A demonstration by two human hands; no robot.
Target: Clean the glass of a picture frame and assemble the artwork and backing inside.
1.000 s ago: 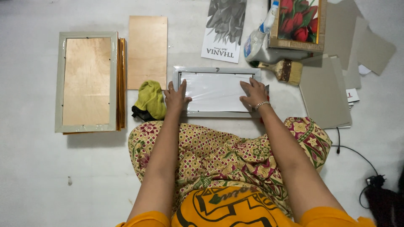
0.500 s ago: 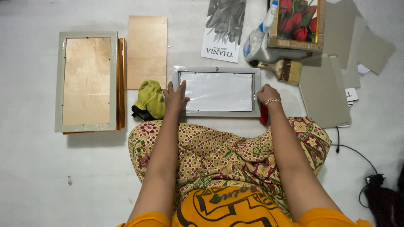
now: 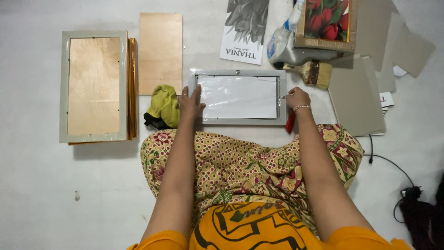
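I see a grey picture frame [image 3: 237, 97] lying face down on the pale floor [image 3: 55, 185], straight ahead of my crossed legs in the patterned cloth. A white sheet [image 3: 238, 96] fills its opening. My left hand [image 3: 190, 104] lies flat on the frame's left side, fingers stretched out and close together, palm pressing down over the near left corner. My right hand [image 3: 297, 98] sits at the frame's right edge with the fingers curled in and pinched at a small metal tab on the rim; from here I cannot tell whether the fingertips actually grip it. A red tool handle [image 3: 290, 123] shows just beside that wrist, below the bracelet, but whether the hand holds it is hidden.

Just left of my left hand lies a bunched green cloth [image 3: 164, 104] with something dark under it. Farther left is a second grey frame [image 3: 94, 86], back up, with a plywood panel set in it, resting on a stack of other frames. A loose plywood board [image 3: 160, 52] lies between that stack and the frame I am working on. Beyond the frame are a grey leaf print [image 3: 245, 28], a spray bottle [image 3: 283, 38], a paint brush [image 3: 310, 71] and a framed tulip picture [image 3: 327, 23]. Grey cardboard sheets [image 3: 355, 95] lie to the right, well apart from a black cable [image 3: 393, 166].
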